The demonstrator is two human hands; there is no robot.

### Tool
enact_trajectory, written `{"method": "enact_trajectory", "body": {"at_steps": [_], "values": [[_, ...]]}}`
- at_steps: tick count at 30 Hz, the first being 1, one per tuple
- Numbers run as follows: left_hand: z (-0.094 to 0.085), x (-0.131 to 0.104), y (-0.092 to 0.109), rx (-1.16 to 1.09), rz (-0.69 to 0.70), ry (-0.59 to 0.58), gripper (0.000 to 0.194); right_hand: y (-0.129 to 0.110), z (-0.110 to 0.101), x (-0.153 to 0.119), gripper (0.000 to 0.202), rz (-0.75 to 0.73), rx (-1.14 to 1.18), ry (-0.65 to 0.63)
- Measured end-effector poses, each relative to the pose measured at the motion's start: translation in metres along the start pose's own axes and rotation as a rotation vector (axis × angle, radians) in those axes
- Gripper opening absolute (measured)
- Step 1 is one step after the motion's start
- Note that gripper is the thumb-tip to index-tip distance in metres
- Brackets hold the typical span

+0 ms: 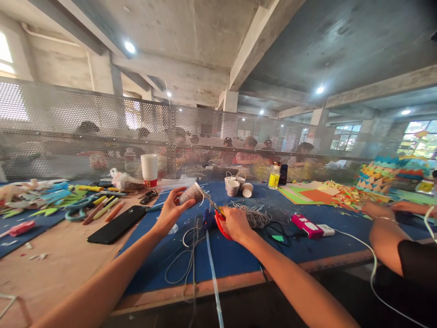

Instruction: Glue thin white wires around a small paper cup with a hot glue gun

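Note:
My left hand [174,206] is wrapped round a small cup [191,193] covered in grey cord, tilted with its rim to the right. In my right hand [235,224] are scissors [220,217] with red and yellow handles, their blades reaching to the cup's rim. Beneath my hands, a dark blue glue gun [206,219] and loops of grey cord [180,269] lie on the blue mat [157,259]. A bundle of grey cord [256,216] sits just right of my right hand. Behind it stand small wrapped cups [233,187].
A black phone [116,224], markers [105,208] and blue scissors [78,209] lie left. Stacked paper cups [149,169] stand behind. Right are a yellow bottle [274,176], coloured paper [309,193], a pink power bank [307,227] with a white cable, and another person's arms [385,237].

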State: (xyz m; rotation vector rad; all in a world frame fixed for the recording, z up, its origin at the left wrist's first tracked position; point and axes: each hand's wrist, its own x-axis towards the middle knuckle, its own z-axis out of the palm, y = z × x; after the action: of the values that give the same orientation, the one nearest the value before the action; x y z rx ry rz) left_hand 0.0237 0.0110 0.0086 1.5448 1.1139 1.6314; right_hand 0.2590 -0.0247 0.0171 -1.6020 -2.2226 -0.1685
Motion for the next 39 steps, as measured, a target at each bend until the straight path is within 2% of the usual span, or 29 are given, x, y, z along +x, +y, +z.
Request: {"method": "enact_trajectory", "body": {"at_steps": [3, 7, 10, 23, 39], "values": [[0.001, 0.000, 0.001, -0.065, -0.093, -0.036, 0.069, 0.001, 0.001, 0.001, 0.029, 0.002, -0.002, 0.004], [0.000, -0.002, 0.002, -0.169, -0.188, -0.150, 0.062, 0.004, 0.003, 0.002, 0.030, -0.009, -0.007, 0.013], [-0.001, -0.003, 0.002, -0.185, -0.165, -0.172, 0.056, 0.006, 0.006, 0.002, 0.030, -0.024, -0.012, 0.025], [-0.001, -0.002, -0.001, 0.023, 0.019, -0.100, 0.055, 0.002, 0.003, 0.001, 0.029, 0.002, -0.010, 0.008], [0.001, -0.004, 0.005, -0.007, 0.003, -0.090, 0.056, -0.004, -0.006, -0.003, 0.029, 0.027, -0.004, -0.016]]}}
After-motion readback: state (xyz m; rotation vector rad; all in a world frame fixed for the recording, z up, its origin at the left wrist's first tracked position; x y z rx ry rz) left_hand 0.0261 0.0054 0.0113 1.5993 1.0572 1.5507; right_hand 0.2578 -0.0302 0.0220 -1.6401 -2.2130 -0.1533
